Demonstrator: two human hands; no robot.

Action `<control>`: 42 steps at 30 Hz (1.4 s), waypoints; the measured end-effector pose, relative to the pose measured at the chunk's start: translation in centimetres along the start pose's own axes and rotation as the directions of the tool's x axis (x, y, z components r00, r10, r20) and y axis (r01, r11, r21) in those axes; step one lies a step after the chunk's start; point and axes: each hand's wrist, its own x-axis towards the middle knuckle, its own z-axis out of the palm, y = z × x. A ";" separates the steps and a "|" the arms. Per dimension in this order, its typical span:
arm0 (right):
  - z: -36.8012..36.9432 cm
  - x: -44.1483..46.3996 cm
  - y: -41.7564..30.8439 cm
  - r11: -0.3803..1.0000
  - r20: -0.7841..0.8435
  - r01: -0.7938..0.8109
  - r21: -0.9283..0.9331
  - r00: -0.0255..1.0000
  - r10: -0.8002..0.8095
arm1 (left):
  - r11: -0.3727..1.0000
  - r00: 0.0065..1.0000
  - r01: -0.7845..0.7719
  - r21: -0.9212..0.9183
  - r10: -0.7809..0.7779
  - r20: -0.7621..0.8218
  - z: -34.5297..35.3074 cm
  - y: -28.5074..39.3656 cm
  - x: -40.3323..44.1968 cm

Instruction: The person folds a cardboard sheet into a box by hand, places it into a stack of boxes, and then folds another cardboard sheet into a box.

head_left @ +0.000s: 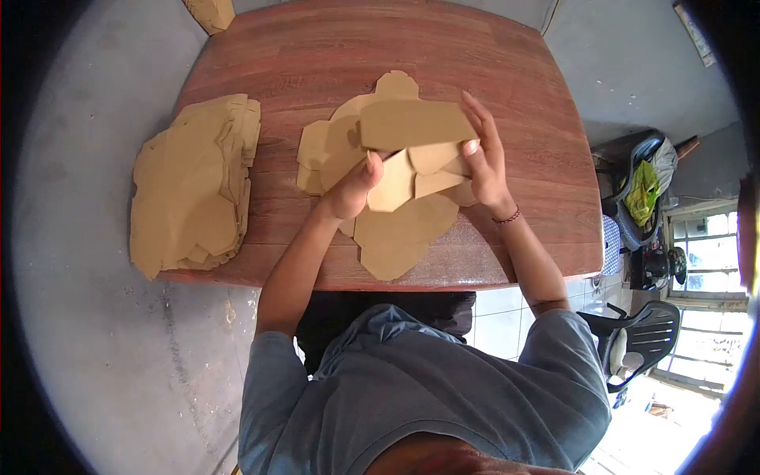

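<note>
Between my two hands is a partly folded cardboard box (416,125), raised over the table with its flaps overlapping on the near side. My left hand (354,188) grips its left end, thumb up along the edge and the other fingers hidden behind the card. On the right end, my right hand (486,158) presses with the thumb on a flap while the fingers reach round the far side. Beneath the box lie flat cardboard blanks (396,241), spread on the wooden table (530,103).
A thick stack of flat cardboard blanks (186,186) sits at the table's left edge. Another cardboard piece (210,14) shows at the far left corner. To the right are a black plastic chair (653,332) and a seat holding a yellow-green bag (643,192).
</note>
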 end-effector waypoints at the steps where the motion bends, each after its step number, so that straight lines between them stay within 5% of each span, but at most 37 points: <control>1: -0.6 0.3 0.3 1.000 0.002 0.003 -0.002 1.000 -0.003 | 1.000 1.000 -0.004 0.000 0.004 -0.001 0.2 1.0 0.4; 5: -2.4 1.9 1.7 0.941 -0.275 -0.139 0.310 0.934 0.228 | 0.975 0.981 -0.190 0.116 0.192 -0.005 0.7 4.4 1.6; 7: -3.0 2.5 1.6 0.764 -0.256 -0.189 0.617 0.870 0.421 | 0.850 0.862 -0.372 0.374 0.466 -0.201 1.0 5.6 2.1; 11: -2.5 1.8 3.4 0.691 -0.184 -0.111 0.714 0.923 0.338 | 0.842 0.834 -0.182 0.508 0.406 -0.373 3.0 3.3 3.2; 12: -1.5 1.5 3.2 0.699 -0.230 -0.114 0.706 0.897 0.378 | 0.877 0.886 -0.105 0.469 0.297 -0.357 3.2 1.8 3.1; 14: 1.9 0.5 1.2 0.728 -0.294 -0.163 0.666 0.840 0.457 | 0.873 0.895 -0.149 0.464 0.318 -0.312 4.3 -1.5 3.5; 15: 2.5 -0.4 0.6 0.815 -0.214 -0.239 0.528 0.891 0.400 | 0.870 0.906 -0.194 0.452 0.336 -0.256 5.0 -1.2 3.7; 17: 2.3 -1.1 2.6 0.995 -0.170 -0.038 0.089 0.984 0.053 | 0.936 0.931 -0.116 0.331 0.219 -0.292 5.7 -0.1 2.8; 18: 2.1 -1.2 2.7 0.991 -0.110 -0.031 0.133 0.993 0.046 | 0.979 0.946 -0.036 0.203 0.098 -0.308 6.1 0.9 2.7; 21: 1.5 -1.4 2.5 1.000 0.026 -0.020 -0.011 0.999 0.021 | 0.986 0.928 -0.102 0.131 0.142 -0.344 5.8 2.0 2.8; 26: 2.4 -1.2 4.1 0.951 0.017 0.048 0.305 0.998 -0.055 | 0.952 0.832 -0.061 0.300 0.215 -0.512 1.8 4.3 2.2; 28: 2.8 -1.8 2.0 0.988 0.158 -0.053 -0.148 0.985 0.076 | 0.914 0.755 -0.069 0.399 0.309 -0.578 -0.5 5.2 2.2; 29: 3.4 -2.2 1.2 0.988 0.164 -0.051 -0.146 0.984 0.075 | 0.914 0.750 -0.068 0.401 0.312 -0.583 -1.4 5.5 2.2; 31: 5.1 -3.0 -0.3 0.833 0.560 0.433 -0.344 0.807 -0.188 | 0.902 0.664 -0.137 0.408 0.390 -0.638 -3.0 6.2 2.1; 32: 6.4 -3.9 -1.1 0.837 0.569 0.437 -0.331 0.799 -0.192 | 0.886 0.670 -0.114 0.450 0.403 -0.624 -4.4 6.0 2.1; 34: 8.9 -5.8 -2.3 0.758 0.716 0.626 -0.181 0.612 -0.334 | 0.843 0.600 -0.111 0.527 0.479 -0.640 -5.7 5.5 2.3; 35: 9.5 -6.3 -2.1 0.762 0.715 0.623 -0.175 0.613 -0.336 | 0.796 0.538 -0.115 0.595 0.553 -0.636 -6.1 5.3 2.4; 37: 10.0 -6.9 -1.5 0.726 0.820 0.674 -0.135 0.487 -0.300 | 0.706 0.570 0.010 0.708 0.578 -0.584 -7.0 5.8 1.9; 42: 9.2 -5.6 -1.1 0.688 0.806 0.704 -0.174 0.503 -0.312 | 0.594 0.607 0.365 0.717 0.432 -0.667 -7.9 5.1 1.5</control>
